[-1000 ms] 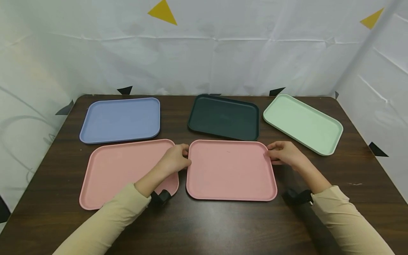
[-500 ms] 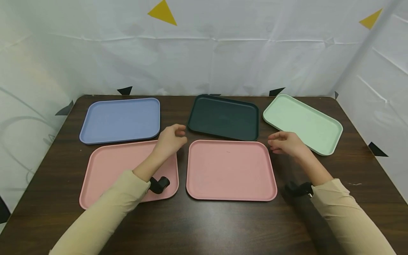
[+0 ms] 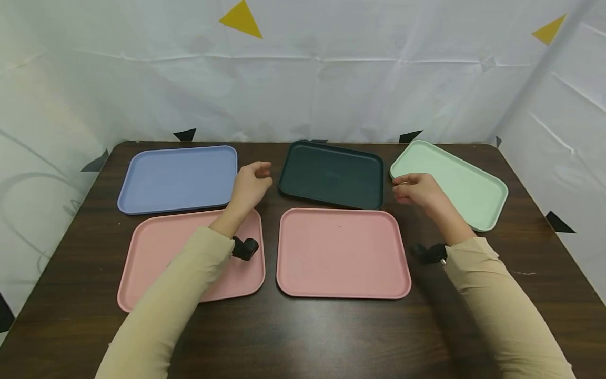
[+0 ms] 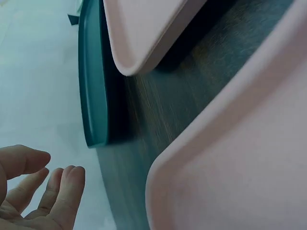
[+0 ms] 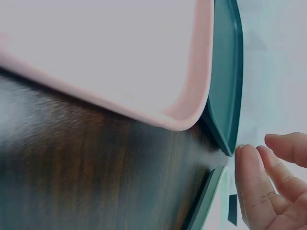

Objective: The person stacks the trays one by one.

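Note:
In the head view a dark green tray (image 3: 332, 176) lies at the back middle, slightly askew. My left hand (image 3: 252, 181) is off its left side, between it and the blue tray (image 3: 180, 179), fingers loosely bent around nothing. Off its right side my right hand (image 3: 416, 190) hovers with relaxed fingers, overlapping the corner of the light green tray (image 3: 454, 179). Directly in front of the dark tray is a pink tray (image 3: 343, 252), with neither hand on it. In the left wrist view, thumb and fingers (image 4: 69, 191) stand apart.
A second pink tray (image 3: 189, 252) lies front left, partly under my left forearm. The dark wooden table (image 3: 322, 337) backs onto a white sheet (image 3: 312, 95) with yellow and black triangles. A black wrist camera (image 3: 245, 249) hangs below my left sleeve.
Both hands have let go of the middle pink tray's sides and moved away toward the back, to either side of the dark green tray. The trays have stayed put.

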### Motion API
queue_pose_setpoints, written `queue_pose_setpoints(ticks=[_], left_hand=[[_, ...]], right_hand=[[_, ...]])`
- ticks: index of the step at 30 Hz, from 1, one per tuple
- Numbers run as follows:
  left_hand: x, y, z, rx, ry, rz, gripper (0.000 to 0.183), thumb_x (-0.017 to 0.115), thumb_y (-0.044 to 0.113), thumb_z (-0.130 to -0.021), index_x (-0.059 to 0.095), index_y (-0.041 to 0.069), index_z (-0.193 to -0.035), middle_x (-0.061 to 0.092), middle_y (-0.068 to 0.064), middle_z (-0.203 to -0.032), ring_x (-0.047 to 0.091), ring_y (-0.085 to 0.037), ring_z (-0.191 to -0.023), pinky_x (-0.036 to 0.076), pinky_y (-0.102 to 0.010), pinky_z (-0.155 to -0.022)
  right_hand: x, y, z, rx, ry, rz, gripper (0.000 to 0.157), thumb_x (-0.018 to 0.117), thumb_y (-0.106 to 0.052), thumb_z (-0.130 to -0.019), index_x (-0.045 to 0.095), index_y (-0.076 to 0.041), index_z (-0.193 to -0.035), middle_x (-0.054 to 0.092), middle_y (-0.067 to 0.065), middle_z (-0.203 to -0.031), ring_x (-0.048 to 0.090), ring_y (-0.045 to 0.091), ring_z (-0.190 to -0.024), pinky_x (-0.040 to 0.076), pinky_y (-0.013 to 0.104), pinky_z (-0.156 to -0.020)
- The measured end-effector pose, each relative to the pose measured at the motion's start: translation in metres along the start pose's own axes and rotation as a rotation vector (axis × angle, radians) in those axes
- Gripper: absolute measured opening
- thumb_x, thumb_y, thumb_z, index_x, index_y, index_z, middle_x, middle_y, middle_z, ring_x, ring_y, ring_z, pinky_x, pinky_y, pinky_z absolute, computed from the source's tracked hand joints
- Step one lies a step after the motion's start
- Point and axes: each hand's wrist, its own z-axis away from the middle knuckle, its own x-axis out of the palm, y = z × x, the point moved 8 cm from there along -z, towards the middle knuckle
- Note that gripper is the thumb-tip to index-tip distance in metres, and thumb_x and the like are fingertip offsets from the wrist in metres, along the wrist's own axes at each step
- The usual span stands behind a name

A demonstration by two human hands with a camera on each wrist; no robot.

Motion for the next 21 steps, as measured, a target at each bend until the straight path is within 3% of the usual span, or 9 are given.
queue_pose_setpoints(ticks=[6, 10, 14, 21], left_hand=[[0.005, -0.008, -0.010, -0.049, 0.009, 0.048, 0.045, 0.052, 0.001, -0.088, 0.054, 0.002, -0.133, 0.061, -0.020, -0.127, 0.053, -0.031, -0.121, 0.048, -0.033, -0.084], [0.012, -0.013, -0.015, -0.103, 0.005, 0.108, 0.046, 0.052, 0.001, -0.088, 0.053, 0.002, -0.134, 0.060, -0.019, -0.130, 0.052, -0.031, -0.124, 0.049, -0.034, -0.090], [0.021, -0.018, -0.016, -0.165, -0.009, 0.170, 0.047, 0.053, 0.001, -0.090, 0.051, 0.003, -0.136, 0.058, -0.019, -0.132, 0.050, -0.030, -0.125, 0.049, -0.035, -0.092], [0.033, -0.021, -0.017, -0.181, -0.033, 0.164, 0.048, 0.055, 0.002, -0.091, 0.049, 0.002, -0.138, 0.056, -0.019, -0.132, 0.049, -0.032, -0.126, 0.047, -0.041, -0.104]], right_hand=[[0.004, -0.006, -0.006, 0.053, 0.032, 0.086, 0.047, 0.054, -0.007, -0.093, 0.043, 0.016, -0.133, 0.063, -0.004, -0.091, 0.058, -0.007, -0.069, 0.055, 0.010, -0.069], [0.007, -0.004, -0.010, 0.075, 0.033, 0.129, 0.046, 0.050, -0.006, -0.095, 0.042, 0.016, -0.135, 0.064, 0.011, -0.106, 0.055, -0.009, -0.068, 0.055, 0.010, -0.068], [0.010, -0.001, -0.014, 0.085, 0.030, 0.142, 0.045, 0.050, -0.007, -0.095, 0.043, 0.015, -0.135, 0.055, 0.028, -0.126, 0.056, -0.008, -0.068, 0.056, 0.011, -0.069], [0.017, 0.001, -0.013, 0.110, -0.002, 0.144, 0.049, 0.050, -0.006, -0.095, 0.039, 0.012, -0.139, 0.044, 0.034, -0.138, 0.056, -0.009, -0.072, 0.057, 0.014, -0.077]])
